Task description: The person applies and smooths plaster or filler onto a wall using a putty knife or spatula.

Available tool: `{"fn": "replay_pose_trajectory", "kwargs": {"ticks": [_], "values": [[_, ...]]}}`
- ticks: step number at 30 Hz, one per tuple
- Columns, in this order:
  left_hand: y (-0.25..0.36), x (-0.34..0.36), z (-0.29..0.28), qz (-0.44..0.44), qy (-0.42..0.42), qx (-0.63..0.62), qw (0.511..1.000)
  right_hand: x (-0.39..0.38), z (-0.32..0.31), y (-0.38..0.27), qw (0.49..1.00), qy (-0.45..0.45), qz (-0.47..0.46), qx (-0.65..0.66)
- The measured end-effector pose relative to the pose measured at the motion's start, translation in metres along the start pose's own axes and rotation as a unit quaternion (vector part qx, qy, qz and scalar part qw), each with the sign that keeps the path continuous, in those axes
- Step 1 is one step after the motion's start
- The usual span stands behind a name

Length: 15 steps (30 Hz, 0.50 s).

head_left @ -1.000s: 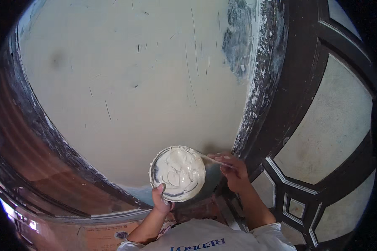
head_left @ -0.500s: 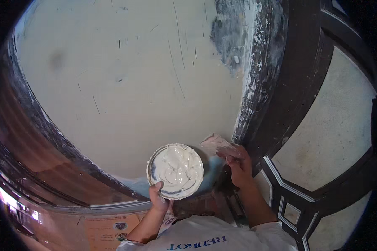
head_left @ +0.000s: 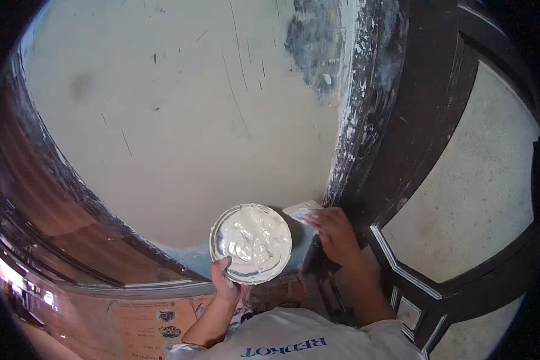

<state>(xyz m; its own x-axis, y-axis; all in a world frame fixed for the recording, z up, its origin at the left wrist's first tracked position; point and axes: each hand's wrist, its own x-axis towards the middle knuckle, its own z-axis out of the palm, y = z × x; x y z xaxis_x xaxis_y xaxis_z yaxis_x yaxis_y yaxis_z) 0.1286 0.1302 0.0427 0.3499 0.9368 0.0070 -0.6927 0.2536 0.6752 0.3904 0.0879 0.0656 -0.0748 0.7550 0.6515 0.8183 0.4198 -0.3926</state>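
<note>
My left hand [head_left: 225, 283] grips the rim of a round, shallow container [head_left: 215, 266], its thumb over the near left edge. Thick, creamy white paste [head_left: 252, 237] fills most of the container. Just right of it, my right hand [head_left: 336, 234] is closed around a flat, pale spreader [head_left: 302, 210] smeared with white. The spreader's blade points left, close to the pale wall [head_left: 180, 150] and near its dark right border. What part of the spreader lies inside my fingers is hidden.
A dark wooden frame [head_left: 396, 156] with white smears runs up the right side, beside pale inset panels [head_left: 468, 180]. Scratches and a grey patch [head_left: 318, 48] mark the wall. Brown wood [head_left: 60, 210] edges the left; an orange printed sheet [head_left: 156, 330] lies below it.
My right hand has turned, with its back now more in view and the spreader at a different angle. The view has shifted slightly. My left hand still holds the container in nearly the same place.
</note>
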Motion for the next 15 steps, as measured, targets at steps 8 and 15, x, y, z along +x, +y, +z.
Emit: {"fn": "replay_pose_trajectory", "kwargs": {"ticks": [8,15], "values": [[-0.023,0.002,-0.035,0.044,0.022,0.118,0.992,0.028,-0.029,-0.054,0.989,0.083,-0.11,0.052],[-0.032,0.003,-0.08,0.079,-0.007,0.084,0.993,0.033,-0.002,-0.085,0.99,0.09,0.065,0.084]]}}
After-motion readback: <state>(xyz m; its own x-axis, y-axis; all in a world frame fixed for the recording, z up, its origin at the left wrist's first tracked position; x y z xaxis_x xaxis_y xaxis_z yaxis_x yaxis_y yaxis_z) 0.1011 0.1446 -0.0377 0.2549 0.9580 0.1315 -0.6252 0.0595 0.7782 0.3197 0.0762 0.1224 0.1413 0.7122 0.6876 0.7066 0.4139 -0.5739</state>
